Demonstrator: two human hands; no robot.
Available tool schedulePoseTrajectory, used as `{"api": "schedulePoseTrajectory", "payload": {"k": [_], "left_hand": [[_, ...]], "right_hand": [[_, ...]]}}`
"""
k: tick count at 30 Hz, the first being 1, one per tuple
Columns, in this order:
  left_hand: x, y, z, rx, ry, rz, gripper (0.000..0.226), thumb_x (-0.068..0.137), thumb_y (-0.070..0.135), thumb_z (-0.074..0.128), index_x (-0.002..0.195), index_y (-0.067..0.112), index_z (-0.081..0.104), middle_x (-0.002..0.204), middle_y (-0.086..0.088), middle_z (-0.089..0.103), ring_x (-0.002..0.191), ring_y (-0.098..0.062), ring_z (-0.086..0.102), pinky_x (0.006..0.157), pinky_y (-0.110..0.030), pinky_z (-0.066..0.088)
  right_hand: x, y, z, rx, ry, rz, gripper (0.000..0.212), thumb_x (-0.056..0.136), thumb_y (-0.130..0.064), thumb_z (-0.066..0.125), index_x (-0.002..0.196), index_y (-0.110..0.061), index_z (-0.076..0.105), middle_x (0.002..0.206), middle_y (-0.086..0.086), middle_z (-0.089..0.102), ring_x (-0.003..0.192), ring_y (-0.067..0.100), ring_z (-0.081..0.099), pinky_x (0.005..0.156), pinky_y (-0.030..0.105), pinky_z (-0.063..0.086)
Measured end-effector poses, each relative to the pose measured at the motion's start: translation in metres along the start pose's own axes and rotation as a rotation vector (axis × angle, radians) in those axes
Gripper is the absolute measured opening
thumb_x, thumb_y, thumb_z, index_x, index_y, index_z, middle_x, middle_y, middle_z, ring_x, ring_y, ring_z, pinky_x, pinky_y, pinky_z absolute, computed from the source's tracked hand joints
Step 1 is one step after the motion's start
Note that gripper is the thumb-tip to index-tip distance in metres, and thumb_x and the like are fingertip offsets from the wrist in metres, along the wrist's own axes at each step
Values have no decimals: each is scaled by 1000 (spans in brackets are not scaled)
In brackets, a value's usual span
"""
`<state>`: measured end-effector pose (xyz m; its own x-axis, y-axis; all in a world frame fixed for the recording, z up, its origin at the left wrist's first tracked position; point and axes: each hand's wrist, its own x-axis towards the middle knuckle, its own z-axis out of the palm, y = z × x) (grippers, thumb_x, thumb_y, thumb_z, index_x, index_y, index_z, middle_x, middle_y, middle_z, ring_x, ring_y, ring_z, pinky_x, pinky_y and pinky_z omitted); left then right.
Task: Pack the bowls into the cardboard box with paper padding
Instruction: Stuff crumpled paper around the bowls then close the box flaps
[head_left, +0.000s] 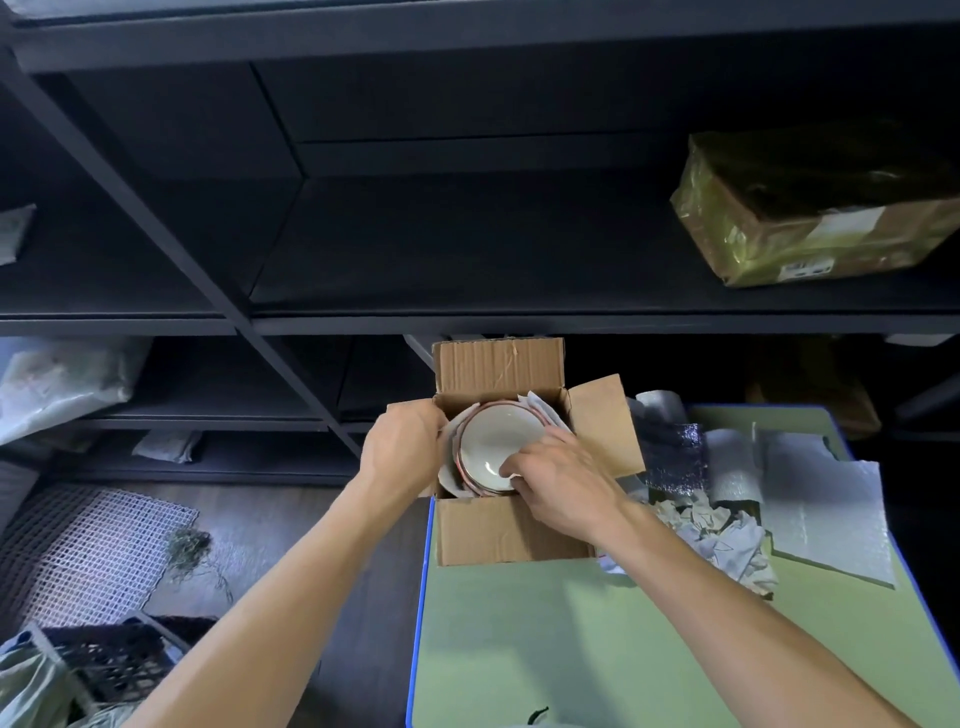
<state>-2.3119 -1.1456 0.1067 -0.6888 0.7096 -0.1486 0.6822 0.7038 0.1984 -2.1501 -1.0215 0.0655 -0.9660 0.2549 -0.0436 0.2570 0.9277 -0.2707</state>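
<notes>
An open cardboard box (488, 530) stands at the far left corner of the green table (571, 649). Inside it lies a stack of white bowls (496, 441) with reddish rims, white paper padding (540, 405) tucked around them. My left hand (402, 449) grips the box's left edge beside the bowls. Over the stack's near right rim, my right hand (563, 480) pinches the top bowl's edge with a bit of white paper. Crumpled paper (711, 535) lies on the table right of the box.
Foam sheets (826, 509) and a dark glittery bag (675, 457) lie on the table's right side. Dark metal shelving (467, 322) rises behind, with a wrapped parcel (810, 208) on it. On the floor at left are a white mesh mat (88, 551) and a black crate (114, 654).
</notes>
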Motion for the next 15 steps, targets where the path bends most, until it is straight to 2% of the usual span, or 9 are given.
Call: {"api": "schedulePoseTrajectory", "payload": {"k": [3,6,8,10,12,15], "left_hand": [[-2,6,10,71,40,31,20,94,18,54,96,21,74,88,4,64,67,-14,51,49,-21,31],[-1,8,18,123,104,74,22,96,21,53,99,18,75,93,1,66,78,-17,56,51,-24,30],[1,2,22,152,147,95,25,98,25,51,95,17,75,93,-1,63,84,-22,57,57,-27,33],[3,-4,25,176,203,119,34,101,32,49,83,17,74,84,-1,58,77,-22,51,59,-30,34],[6,-7,27,187,247,122,33,98,32,56,74,18,72,76,1,52,70,-19,43,54,-30,33],[14,-6,30,217,213,113,24,96,28,58,80,22,75,79,4,45,75,-17,35,57,-29,30]], "right_hand": [[6,-14,-5,52,-73,6,33,96,-21,51,126,-25,65,119,-3,69,118,23,57,96,39,45],[8,-20,-4,72,-91,43,33,96,-22,50,127,-28,62,122,-4,66,119,22,57,85,40,50],[7,-20,-1,69,-92,59,34,96,-22,50,126,-29,62,121,-3,66,117,23,58,83,39,50],[6,-19,0,76,-88,67,34,96,-21,49,126,-29,62,120,-3,66,115,24,59,82,39,50],[6,-19,0,81,-84,65,35,95,-20,49,127,-29,62,120,-2,66,113,25,60,81,40,51],[7,-22,1,71,-92,56,35,94,-17,48,123,-26,64,115,0,67,109,27,62,78,42,53]]}}
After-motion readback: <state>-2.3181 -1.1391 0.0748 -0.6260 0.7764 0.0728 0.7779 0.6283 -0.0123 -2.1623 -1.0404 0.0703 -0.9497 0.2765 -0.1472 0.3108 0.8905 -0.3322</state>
